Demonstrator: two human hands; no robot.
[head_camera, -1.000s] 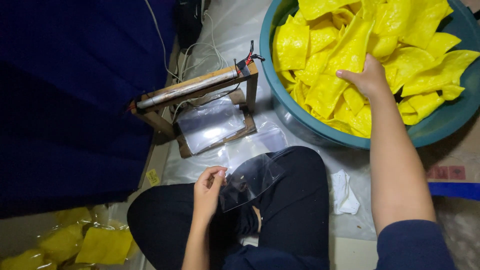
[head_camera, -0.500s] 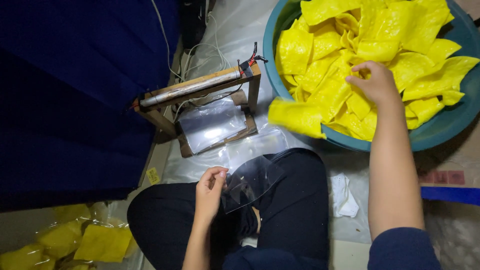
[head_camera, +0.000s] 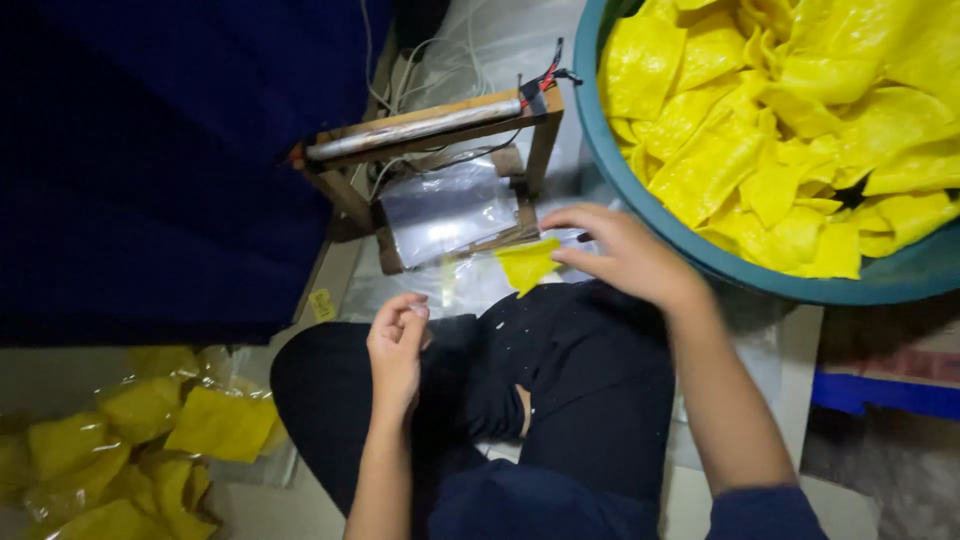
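Note:
My right hand (head_camera: 630, 255) holds a yellow triangular chip (head_camera: 527, 265) just outside the teal basin (head_camera: 700, 255), above my black-clad knee. The basin is heaped with the same yellow chips (head_camera: 800, 110). My left hand (head_camera: 397, 345) rests on my left knee with its fingertips pinched on the edge of a thin clear plastic bag (head_camera: 450, 290); the bag is hard to make out. The chip hangs about a hand's width to the right of my left fingers.
A small wooden frame with a metal bar and wires (head_camera: 430, 130) stands ahead, with clear bags (head_camera: 445, 210) lying on its base. Sealed bags of yellow chips (head_camera: 150, 430) lie at the lower left. A dark blue cloth (head_camera: 150, 150) fills the left side.
My right hand left the basin and came down toward my lap with one yellow chip. The view also shifted closer. My left hand stayed on the knee.

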